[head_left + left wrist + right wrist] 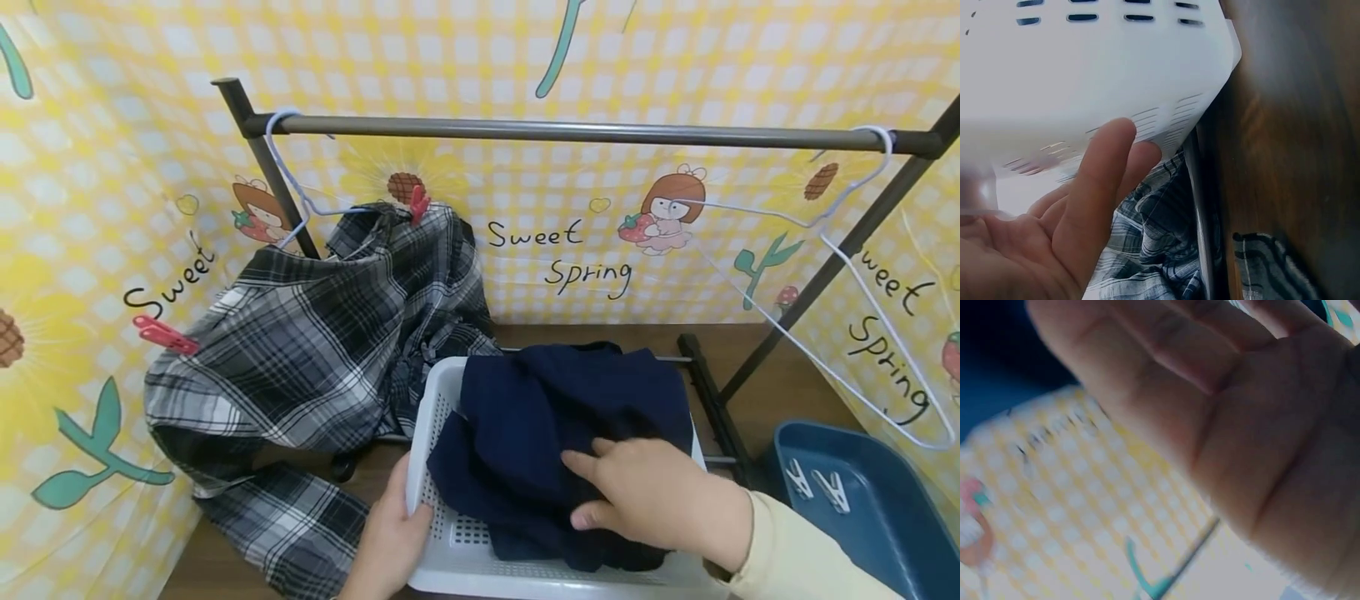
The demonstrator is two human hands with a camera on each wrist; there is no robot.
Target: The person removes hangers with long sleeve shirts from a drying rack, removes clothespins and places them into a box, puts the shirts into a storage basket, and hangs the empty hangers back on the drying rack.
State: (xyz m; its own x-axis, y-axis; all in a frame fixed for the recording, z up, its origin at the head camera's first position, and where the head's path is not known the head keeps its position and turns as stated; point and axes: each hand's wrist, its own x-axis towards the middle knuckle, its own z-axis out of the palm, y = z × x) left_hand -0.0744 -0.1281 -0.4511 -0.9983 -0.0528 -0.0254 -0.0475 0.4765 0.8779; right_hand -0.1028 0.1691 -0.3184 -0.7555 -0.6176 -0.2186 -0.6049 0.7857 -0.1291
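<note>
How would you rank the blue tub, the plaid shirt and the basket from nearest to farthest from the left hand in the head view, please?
1. Basket: nearest, its left edge gripped by the left hand.
2. Plaid shirt: next, hanging to the left of the basket.
3. Blue tub: farthest, over at the right.

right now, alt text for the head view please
A person's left fingers hold a white basket of dark blue cloth, which the right fingers touch. Nearby, a plaid shirt and an empty hanger hang from a rack.
</note>
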